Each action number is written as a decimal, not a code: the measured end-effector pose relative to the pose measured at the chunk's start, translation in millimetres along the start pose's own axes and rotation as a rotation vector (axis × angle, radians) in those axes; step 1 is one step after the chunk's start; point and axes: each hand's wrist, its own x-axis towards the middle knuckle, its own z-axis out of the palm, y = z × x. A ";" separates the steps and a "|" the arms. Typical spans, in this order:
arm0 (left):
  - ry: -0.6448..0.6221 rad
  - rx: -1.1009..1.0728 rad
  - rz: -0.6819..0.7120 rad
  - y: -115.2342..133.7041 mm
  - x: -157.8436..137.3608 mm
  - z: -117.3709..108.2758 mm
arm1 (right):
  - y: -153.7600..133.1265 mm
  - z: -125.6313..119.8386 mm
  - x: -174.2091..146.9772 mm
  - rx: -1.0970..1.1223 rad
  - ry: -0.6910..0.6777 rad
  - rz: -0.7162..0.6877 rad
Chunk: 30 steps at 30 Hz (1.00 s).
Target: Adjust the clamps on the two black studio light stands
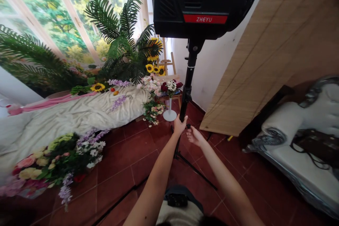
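A black studio light [203,5] with a red brand label sits on top of a black light stand [188,77], in front of me. My left hand [180,125] is wrapped around the stand's pole low down. Just to the right, my right hand [194,135] has curled fingers at a small black tightening knob [188,126] on the stand. Its thumb and forefinger meet the knob, while the other fingers are loosely bent. The stand's legs [197,170] spread over the tiled floor below my hands.
A draped bed-like platform [124,109] with flowers stands left, near palm fronds [106,17] and a window backdrop. Beyond the stand are a white flower pedestal [170,114] and an easel [173,63]. A woven blind [227,88] leans right, beside a tufted sofa [288,120] holding a brown bag [317,146].
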 end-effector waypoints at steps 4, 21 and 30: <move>-0.023 -0.008 -0.013 -1.3 0.1 0.1 | 3.0 -3.7 0.8 -0.378 0.290 -0.228; 0.001 0.019 0.035 -2.6 1.2 1.0 | 2.9 3.0 4.9 -0.174 0.177 -0.025; -0.006 0.017 0.033 -3.8 1.8 1.9 | -3.3 -2.4 9.1 -0.258 0.253 -0.196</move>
